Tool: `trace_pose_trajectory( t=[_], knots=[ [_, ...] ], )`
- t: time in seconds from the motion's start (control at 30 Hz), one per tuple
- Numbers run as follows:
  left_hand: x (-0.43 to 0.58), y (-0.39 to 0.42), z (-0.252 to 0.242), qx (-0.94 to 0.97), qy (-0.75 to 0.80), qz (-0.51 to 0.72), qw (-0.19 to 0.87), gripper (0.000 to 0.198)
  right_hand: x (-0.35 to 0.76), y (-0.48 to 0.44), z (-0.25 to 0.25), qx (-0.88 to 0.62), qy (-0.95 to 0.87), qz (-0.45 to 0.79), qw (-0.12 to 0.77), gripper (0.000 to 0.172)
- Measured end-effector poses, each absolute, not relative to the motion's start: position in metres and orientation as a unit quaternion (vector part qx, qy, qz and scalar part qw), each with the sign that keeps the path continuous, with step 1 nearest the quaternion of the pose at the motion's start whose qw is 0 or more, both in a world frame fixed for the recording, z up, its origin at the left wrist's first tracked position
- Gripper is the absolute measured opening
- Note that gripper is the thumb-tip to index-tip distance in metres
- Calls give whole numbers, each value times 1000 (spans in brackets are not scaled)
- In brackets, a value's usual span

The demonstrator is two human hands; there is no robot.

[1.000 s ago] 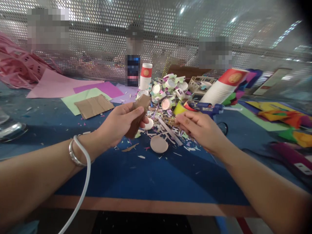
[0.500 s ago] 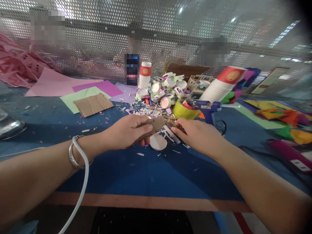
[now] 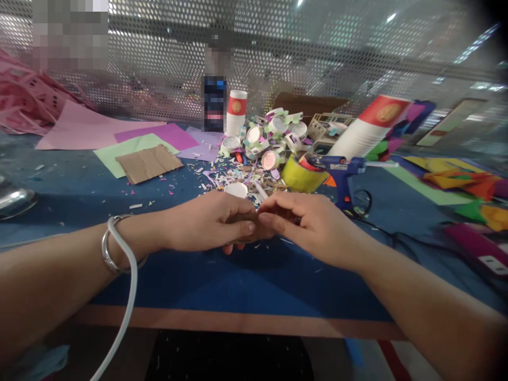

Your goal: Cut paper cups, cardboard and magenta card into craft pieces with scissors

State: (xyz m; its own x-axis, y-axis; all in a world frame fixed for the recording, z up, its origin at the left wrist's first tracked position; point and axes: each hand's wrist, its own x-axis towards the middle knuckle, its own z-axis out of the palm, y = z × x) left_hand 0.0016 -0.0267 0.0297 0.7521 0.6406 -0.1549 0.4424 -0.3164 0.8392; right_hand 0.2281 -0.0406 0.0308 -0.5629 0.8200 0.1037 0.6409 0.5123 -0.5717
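My left hand (image 3: 216, 222) is closed around a small piece of brown cardboard (image 3: 262, 231), thumb on top and fingertips showing below. My right hand (image 3: 313, 225) meets it from the other side, thumb and fingers pinched at the cardboard's right edge; the fingers largely hide the piece. Just behind the left hand lies a white paper disc (image 3: 235, 190), partly covered by it. Paper scraps (image 3: 222, 177) are strewn beyond both hands. A yellow-green roll of tape (image 3: 297, 174) stands behind the right hand, with a blue glue gun (image 3: 343, 172) beside it.
Small paper-and-disc pieces (image 3: 273, 135) form a pile at the back. Paper cups are stacked upright (image 3: 236, 119) and leaning (image 3: 367, 127). A flat cardboard sheet (image 3: 148, 163) lies on coloured paper at left. A black cord (image 3: 397, 235) and purple power strip (image 3: 476, 246) are at right.
My hands have come together and closer to me, the right now at the cardboard's edge. The white disc, earlier in front of the cardboard, now lies farther back and left.
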Motion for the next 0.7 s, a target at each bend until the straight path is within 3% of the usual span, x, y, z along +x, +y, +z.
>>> trace_pose_trajectory(
  t=[0.1, 0.17, 0.3, 0.43, 0.57, 0.7],
  knots=[
    [1, -25, 30, 780, 336, 116, 515, 19, 227, -40, 26, -398, -854, 300, 152, 31],
    [-1, -22, 31, 751, 342, 127, 550, 22, 228, -40, 23, -395, -854, 287, 181, 28],
    [-4, -15, 31, 665, 332, 137, 655, 16, 229, -42, 23, -363, -884, 156, 252, 37],
    [-3, -16, 31, 558, 357, 174, 728, 7, 231, -41, 22, -299, -917, 70, 254, 35],
    [1, -20, 32, 541, 403, 212, 707, 13, 233, -39, 21, -273, -926, 35, 259, 21],
    [-3, -24, 37, 667, 395, 193, 601, 26, 232, -40, 22, -322, -915, 79, 231, 20]
  ],
)
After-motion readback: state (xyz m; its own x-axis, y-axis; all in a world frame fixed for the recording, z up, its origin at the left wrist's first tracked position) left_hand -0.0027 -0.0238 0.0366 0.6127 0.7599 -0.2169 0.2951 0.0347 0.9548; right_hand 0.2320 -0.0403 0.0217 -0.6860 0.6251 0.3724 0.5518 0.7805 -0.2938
